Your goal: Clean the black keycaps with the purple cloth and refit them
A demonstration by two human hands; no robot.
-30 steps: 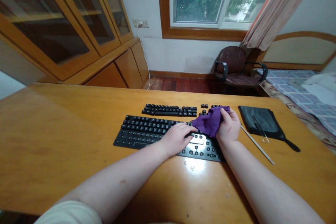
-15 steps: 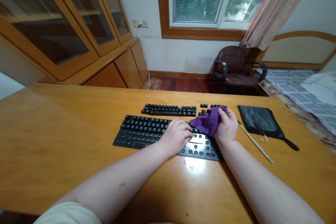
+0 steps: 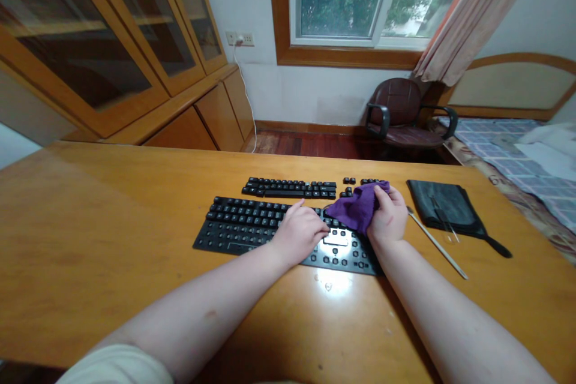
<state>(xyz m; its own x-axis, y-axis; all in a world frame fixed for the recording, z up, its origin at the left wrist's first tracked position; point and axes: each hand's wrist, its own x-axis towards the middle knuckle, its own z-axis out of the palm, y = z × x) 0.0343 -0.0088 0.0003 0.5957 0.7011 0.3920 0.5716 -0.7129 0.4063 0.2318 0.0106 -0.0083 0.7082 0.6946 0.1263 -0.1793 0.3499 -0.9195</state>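
Observation:
A black keyboard (image 3: 243, 216) lies on the wooden table, with keycaps on its upper rows and bare switches along the lower rows and right side. My left hand (image 3: 300, 233) is over its middle, fingers curled in and fingertips together near the bare part. Whatever they hold, if anything, is hidden. My right hand (image 3: 389, 216) grips a purple cloth (image 3: 355, 207), which hangs over the keyboard's upper right and hides part of it. Behind the keyboard, removed keycaps (image 3: 290, 188) stand in rows, among them a long space bar. A few small keycaps (image 3: 349, 180) sit further right.
On the right of the table (image 3: 112, 222) lie a black pouch (image 3: 445, 204) with a thin wire tool (image 3: 443, 219) on it, and a long pale stick (image 3: 438, 245). Beyond the table are a chair (image 3: 398, 111), a bed (image 3: 517, 144) and a glass-door cabinet (image 3: 148, 30).
My left hand's fingers have drawn together and curled in, and the hand has shifted slightly left. The right hand and the purple cloth have hardly moved.

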